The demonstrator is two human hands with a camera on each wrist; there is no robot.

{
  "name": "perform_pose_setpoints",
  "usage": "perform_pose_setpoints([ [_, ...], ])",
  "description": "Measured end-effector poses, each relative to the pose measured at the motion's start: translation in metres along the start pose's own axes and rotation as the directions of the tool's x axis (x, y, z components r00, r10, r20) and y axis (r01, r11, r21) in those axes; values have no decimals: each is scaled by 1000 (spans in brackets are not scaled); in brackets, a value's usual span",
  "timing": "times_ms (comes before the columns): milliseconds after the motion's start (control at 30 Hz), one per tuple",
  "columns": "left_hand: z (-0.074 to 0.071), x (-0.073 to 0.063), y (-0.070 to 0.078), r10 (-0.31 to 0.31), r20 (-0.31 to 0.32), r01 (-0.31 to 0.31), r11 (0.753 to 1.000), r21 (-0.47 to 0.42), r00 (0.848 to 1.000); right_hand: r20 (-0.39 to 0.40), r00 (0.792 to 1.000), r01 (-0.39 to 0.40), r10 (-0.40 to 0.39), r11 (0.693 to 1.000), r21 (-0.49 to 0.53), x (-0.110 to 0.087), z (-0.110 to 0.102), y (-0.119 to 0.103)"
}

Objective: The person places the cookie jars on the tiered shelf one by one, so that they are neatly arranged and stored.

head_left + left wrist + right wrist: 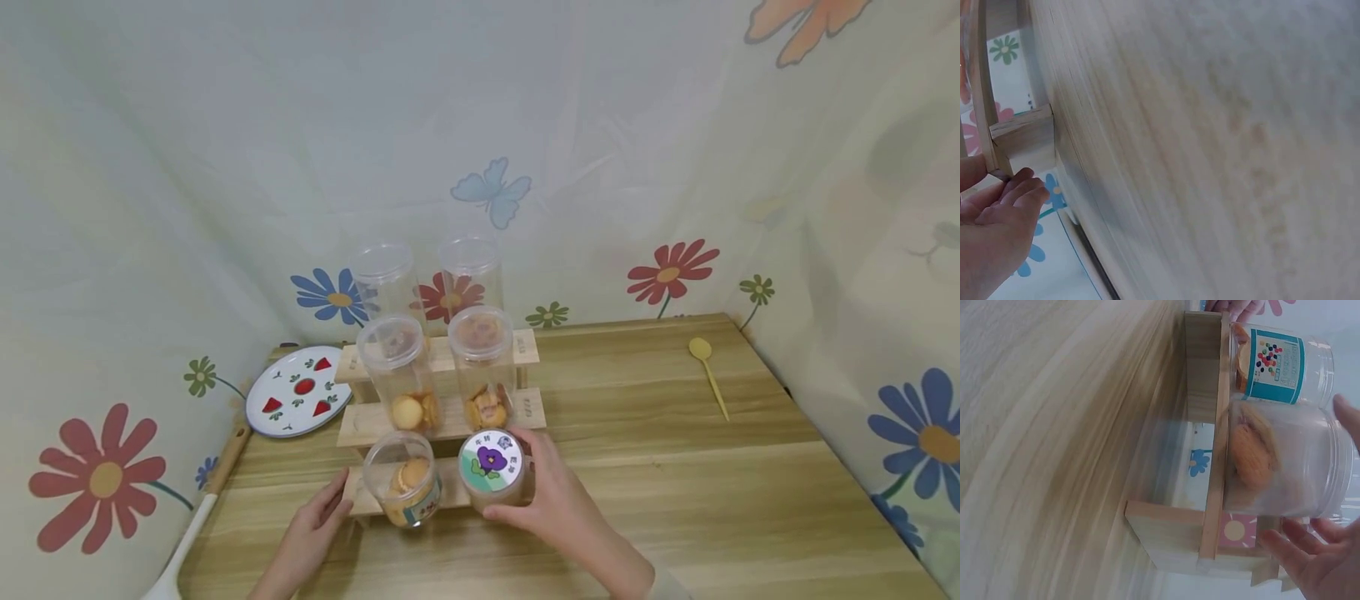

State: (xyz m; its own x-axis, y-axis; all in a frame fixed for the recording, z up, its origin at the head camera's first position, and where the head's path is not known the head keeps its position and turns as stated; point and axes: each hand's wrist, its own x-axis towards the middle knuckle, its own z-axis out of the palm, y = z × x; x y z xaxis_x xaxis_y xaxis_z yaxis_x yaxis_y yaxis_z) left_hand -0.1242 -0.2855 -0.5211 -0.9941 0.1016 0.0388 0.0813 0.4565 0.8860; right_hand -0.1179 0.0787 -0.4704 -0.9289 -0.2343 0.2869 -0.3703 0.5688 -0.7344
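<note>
A wooden stepped rack stands on the table, a pair of clear jars on each step. At the left end of its lowest step, my left hand pinches the board, thumb on one face and fingertips under the other. My right hand holds the front right jar near its lid, which shows a purple flower. Orange-brown biscuits lie inside that jar, which stands on the lowest step. Beside it is the front left jar, with biscuits and a teal-edged label.
Two middle-step jars hold biscuits; two tall jars stand behind on the top step. A strawberry-patterned plate and a white utensil with a wooden handle lie left. A yellow spoon lies far right. Flowered cloth surrounds the table.
</note>
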Motion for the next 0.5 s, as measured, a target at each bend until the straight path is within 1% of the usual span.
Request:
perform_pose_setpoints([
  [100, 0, -2, 2, 21, -7, -21, 999, 44, 1000, 63, 998, -18, 17, 1000, 4, -4, -4, 0],
  [200, 0, -4, 5, 57, -21, -53, 988, 143, 998, 124, 991, -48, 44, 998, 28, -10, -10, 1],
  [300, -2, -4, 7, 75, -22, -66, 959, 276, 997, 141, 987, -88, 81, 995, 42, -14, -19, 3],
  [367, -3, -4, 8, 79, -18, -68, 937, 343, 997, 123, 987, -109, 103, 993, 37, -16, -26, 6],
  [500, -8, -4, 10, 94, -15, -77, 882, 464, 995, 59, 990, -126, 125, 992, 19, -16, -43, 14],
])
